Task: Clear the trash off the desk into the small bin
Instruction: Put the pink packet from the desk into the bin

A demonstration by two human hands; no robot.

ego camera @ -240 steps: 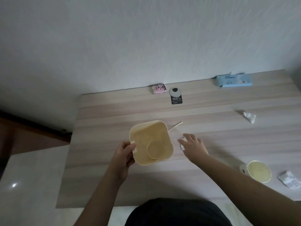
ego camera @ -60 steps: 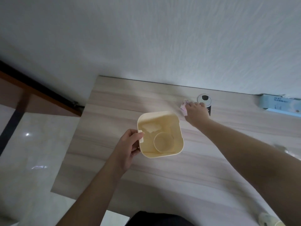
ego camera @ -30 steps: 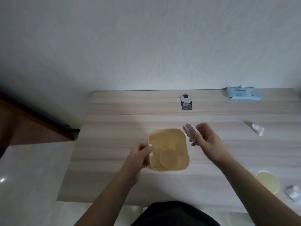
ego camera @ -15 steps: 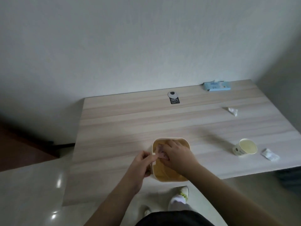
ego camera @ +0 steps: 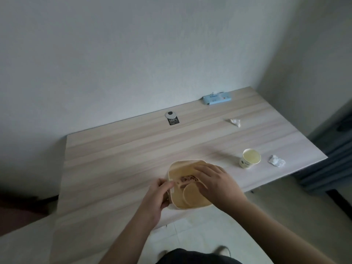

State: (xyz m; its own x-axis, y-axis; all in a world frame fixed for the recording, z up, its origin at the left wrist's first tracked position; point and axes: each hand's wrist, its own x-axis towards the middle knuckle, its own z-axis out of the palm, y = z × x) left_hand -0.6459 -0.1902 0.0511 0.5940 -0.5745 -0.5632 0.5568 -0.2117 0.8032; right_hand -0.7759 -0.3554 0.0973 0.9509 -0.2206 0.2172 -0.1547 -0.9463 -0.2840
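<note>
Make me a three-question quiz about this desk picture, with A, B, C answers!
1. Where is the blue pack?
A. by the wall
B. in the bin
C. on the floor

2. How many crumpled white papers lie on the desk?
A. none
B. two
C. five

3. What is the left hand doing?
A. gripping the bin by its side
B. lifting the cup
C. lying flat

Answers: 1 A, it lies at the desk's far edge; 2 B, one far, one beside the cup; 3 A, its fingers wrap the bin's side.
</note>
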